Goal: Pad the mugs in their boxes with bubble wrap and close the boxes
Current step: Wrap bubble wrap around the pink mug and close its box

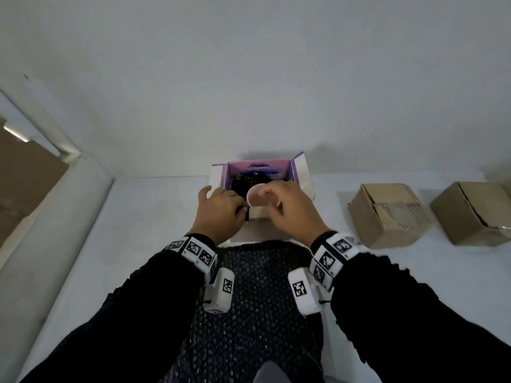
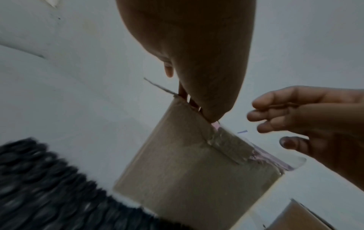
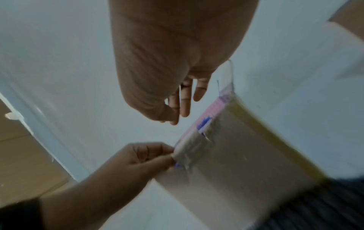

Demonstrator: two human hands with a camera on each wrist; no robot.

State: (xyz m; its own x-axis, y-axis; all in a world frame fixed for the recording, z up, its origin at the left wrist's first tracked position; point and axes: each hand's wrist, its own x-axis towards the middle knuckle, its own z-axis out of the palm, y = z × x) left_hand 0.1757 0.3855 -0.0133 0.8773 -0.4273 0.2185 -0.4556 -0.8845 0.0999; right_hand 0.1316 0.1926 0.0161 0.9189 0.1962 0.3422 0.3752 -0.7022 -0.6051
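Observation:
An open box [image 1: 260, 165] with a purple lining stands at the middle of the table, and crumpled black bubble wrap [image 1: 242, 181] fills it; no mug shows. My left hand [image 1: 221, 208] grips the box's front left edge; the right wrist view shows this left hand [image 3: 155, 157] pinching the taped rim of the cardboard wall [image 3: 246, 147]. My right hand [image 1: 284, 205] hovers over the front right rim with fingers loosely curled, holding nothing I can make out. A clear rounded tab [image 1: 261, 196] sticks up beside its thumb. A flat black bubble wrap sheet [image 1: 257, 299] lies in front of the box.
Two brown cardboard boxes [image 1: 387, 214] [image 1: 472, 211] sit on the table to the right. A white wall rises right behind the open box. A long white roll [image 1: 55, 217] runs along the table's left side, with brown cardboard [image 1: 22, 183] beyond it.

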